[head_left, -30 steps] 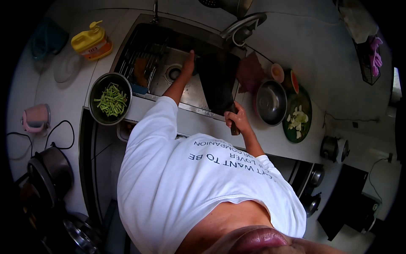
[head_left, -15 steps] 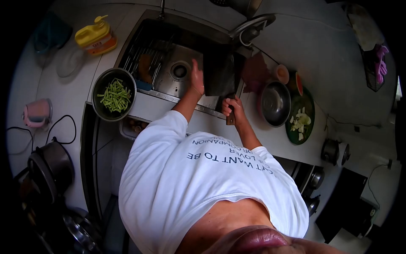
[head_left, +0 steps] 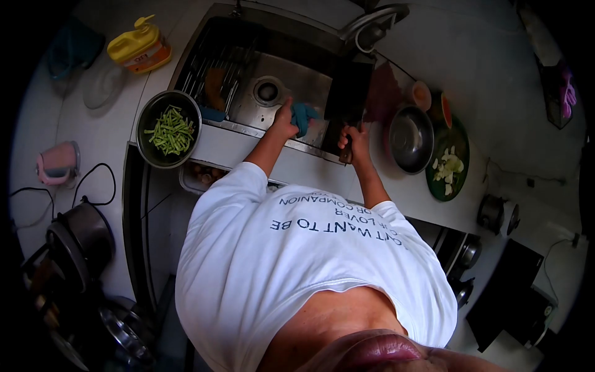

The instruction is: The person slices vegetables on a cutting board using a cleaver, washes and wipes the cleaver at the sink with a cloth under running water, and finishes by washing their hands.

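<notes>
My right hand (head_left: 354, 142) is wrapped round the wooden handle of a cleaver (head_left: 348, 93). The broad dark blade points away from me, over the right side of the sink (head_left: 254, 124). A blue cloth (head_left: 302, 119) is bunched in my left hand (head_left: 284, 120), just left of the blade and apart from it. Both hands are at the sink's front edge, with the drain (head_left: 268, 91) beyond my left one.
Left of the sink stand a bowl of cut green beans (head_left: 168, 132) and a yellow jug (head_left: 140, 46). To the right are a metal bowl (head_left: 411, 139), a green board (head_left: 455, 167) with pale chopped pieces, and a pink cup (head_left: 419, 95). A faucet (head_left: 372, 34) rises behind.
The cleaver has shifted right, and its blade has turned to show a narrower face. The blue cloth now shows in my left hand, which was stretched out beside the blade before.
</notes>
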A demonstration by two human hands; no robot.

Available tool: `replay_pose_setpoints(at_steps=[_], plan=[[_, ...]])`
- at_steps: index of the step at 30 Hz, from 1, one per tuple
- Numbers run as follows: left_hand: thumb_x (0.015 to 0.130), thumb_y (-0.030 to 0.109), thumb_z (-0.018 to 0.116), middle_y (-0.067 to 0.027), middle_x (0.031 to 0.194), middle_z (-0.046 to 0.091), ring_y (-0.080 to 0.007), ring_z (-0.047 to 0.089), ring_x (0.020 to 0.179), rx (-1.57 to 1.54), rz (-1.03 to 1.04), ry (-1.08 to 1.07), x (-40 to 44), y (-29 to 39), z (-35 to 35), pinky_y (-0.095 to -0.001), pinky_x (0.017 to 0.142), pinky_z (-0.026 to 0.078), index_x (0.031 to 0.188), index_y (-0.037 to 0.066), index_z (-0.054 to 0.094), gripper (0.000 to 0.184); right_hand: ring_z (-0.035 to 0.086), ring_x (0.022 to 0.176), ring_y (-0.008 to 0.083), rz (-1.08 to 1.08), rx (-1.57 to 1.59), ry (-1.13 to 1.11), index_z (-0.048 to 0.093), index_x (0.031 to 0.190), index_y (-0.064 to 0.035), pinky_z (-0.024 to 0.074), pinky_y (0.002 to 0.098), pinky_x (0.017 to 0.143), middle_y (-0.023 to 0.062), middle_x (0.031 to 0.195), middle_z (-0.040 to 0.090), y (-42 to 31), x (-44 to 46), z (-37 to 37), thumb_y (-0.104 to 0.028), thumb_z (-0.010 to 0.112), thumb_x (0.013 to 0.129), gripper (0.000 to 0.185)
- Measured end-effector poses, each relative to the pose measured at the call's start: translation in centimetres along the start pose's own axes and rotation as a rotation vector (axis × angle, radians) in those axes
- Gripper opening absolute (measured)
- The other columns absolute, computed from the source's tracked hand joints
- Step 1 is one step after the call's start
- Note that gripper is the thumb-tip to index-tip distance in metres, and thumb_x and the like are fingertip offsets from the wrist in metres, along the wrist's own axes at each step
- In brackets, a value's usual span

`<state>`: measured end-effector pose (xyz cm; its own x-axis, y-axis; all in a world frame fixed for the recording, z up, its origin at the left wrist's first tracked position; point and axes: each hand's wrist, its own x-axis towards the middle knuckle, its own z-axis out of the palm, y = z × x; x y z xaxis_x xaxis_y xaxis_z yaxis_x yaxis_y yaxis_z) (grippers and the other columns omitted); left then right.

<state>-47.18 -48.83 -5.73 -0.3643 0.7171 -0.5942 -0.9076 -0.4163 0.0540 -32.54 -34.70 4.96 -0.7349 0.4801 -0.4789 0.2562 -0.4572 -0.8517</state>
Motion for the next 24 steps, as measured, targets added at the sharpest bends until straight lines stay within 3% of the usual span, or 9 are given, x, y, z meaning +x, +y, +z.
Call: replay_pose_setpoints(at_steps=[2, 5, 8, 11, 12, 15, 19, 22, 24], plan=[[0.093, 0.034, 0.043, -0.0128, 0.086, 0.058, -0.0289, 0.054, 0.074, -0.018, 0.129, 0.08, 0.4, 0.0, -0.1, -0.0451, 0.065, 0.045, 0.091, 0.004, 0.052, 0.032, 0.044, 0.047, 0.014, -0.016, -0.071, 0.018, 0.043, 0.089, -0.0014, 0.0387, 0.0287, 0.04, 0.0078, 0.065, 0.047, 0.6, -0.5, -0.5, -0.001, 0.051, 0.076, 0.015], [0.091, 0.026, 0.044, -0.013, 0.088, 0.058, -0.0268, 0.055, 0.076, -0.253, 0.194, -0.17, 2.7, -0.2, -0.8, -0.0415, 0.068, 0.047, 0.094, 0.005, 0.051, 0.023, 0.046, 0.045, 0.0149, -0.011, -0.121, 0.019, 0.043, 0.088, -0.0014, 0.0413, 0.0302, 0.039, 0.0085, 0.064, 0.048, 1.8, -1.2, -0.3, 0.0, 0.052, 0.074, 0.017], [0.09, 0.018, 0.047, -0.0135, 0.095, 0.059, -0.025, 0.056, 0.081, -0.22, 0.414, -0.066, 1.3, -1.5, 4.2, -0.0381, 0.072, 0.048, 0.095, 0.004, 0.053, 0.017, 0.047, 0.045, 0.0152, 0.033, -0.131, -0.008, 0.041, 0.087, -0.0018, 0.0421, 0.0297, 0.039, 0.0087, 0.063, 0.049, 2.5, -1.7, 0.0, 0.0, 0.052, 0.074, 0.017], [0.087, 0.011, 0.051, -0.0127, 0.105, 0.059, -0.0247, 0.057, 0.089, 0.191, 0.785, -0.155, 1.1, -3.1, 6.3, -0.0387, 0.079, 0.047, 0.101, 0.004, 0.056, 0.016, 0.047, 0.045, 0.015, 0.056, -0.07, -0.053, 0.04, 0.087, -0.0024, 0.0424, 0.0291, 0.039, 0.0085, 0.063, 0.049, 2.4, -2.1, 0.6, 0.0, 0.053, 0.074, 0.018], [0.086, 0.009, 0.054, -0.013, 0.12, 0.055, -0.0276, 0.054, 0.108, 0.632, 0.745, -0.075, 0.3, -3.0, 6.2, -0.0419, 0.092, 0.041, 0.114, 0.006, 0.056, 0.029, 0.047, 0.045, 0.0149, 0.056, -0.036, -0.069, 0.04, 0.087, -0.0024, 0.0424, 0.0291, 0.039, 0.0084, 0.063, 0.049, 2.1, -2.4, 1.1, 0.0, 0.053, 0.074, 0.019], [0.086, 0.017, 0.058, -0.0137, 0.129, 0.05, -0.0274, 0.043, 0.124, 1.713, 1.411, 0.0, 1.2, -3.7, 4.4, -0.0406, 0.1, 0.034, 0.124, 0.009, 0.052, 0.039, 0.045, 0.045, 0.014, 0.034, -0.063, -0.107, 0.04, 0.091, -0.0034, 0.0407, 0.0279, 0.039, 0.0076, 0.063, 0.048, 0.3, -2.8, 1.8, -0.001, 0.052, 0.076, 0.019], [0.085, 0.027, 0.062, -0.0161, 0.128, 0.051, -0.0276, 0.043, 0.124, 1.327, 1.285, 0.113, 1.4, -4.3, 4.4, -0.0326, 0.099, 0.035, 0.127, 0.01, 0.05, 0.047, 0.046, 0.045, 0.015, 0.022, -0.078, -0.172, 0.039, 0.089, -0.002, 0.041, 0.0297, 0.039, 0.0076, 0.063, 0.047, -0.9, -3.4, 1.9, 0.0, 0.052, 0.075, 0.019], [0.085, 0.029, 0.063, -0.0162, 0.121, 0.053, -0.0278, 0.052, 0.108, 0.94, 0.865, 0.203, 0.1, -1.9, 5.8, -0.0346, 0.09, 0.041, 0.123, 0.004, 0.049, 0.048, 0.045, 0.044, 0.0145, 0.04, -0.11, -0.209, 0.039, 0.093, -0.0025, 0.0398, 0.0294, 0.039, 0.0072, 0.062, 0.046, -1.1, -4.2, 1.9, 0.0, 0.052, 0.076, 0.021], [0.085, 0.026, 0.064, -0.0145, 0.115, 0.054, -0.0237, 0.055, 0.097, 0.691, 0.842, 0.251, 4.0, -0.6, 3.2, -0.0332, 0.083, 0.044, 0.121, 0.002, 0.049, 0.046, 0.045, 0.044, 0.0145, 0.052, -0.071, -0.216, 0.039, 0.094, -0.0024, 0.0397, 0.0295, 0.039, 0.0071, 0.062, 0.046, -1.0, -4.5, 1.8, 0.0, 0.052, 0.076, 0.022]])
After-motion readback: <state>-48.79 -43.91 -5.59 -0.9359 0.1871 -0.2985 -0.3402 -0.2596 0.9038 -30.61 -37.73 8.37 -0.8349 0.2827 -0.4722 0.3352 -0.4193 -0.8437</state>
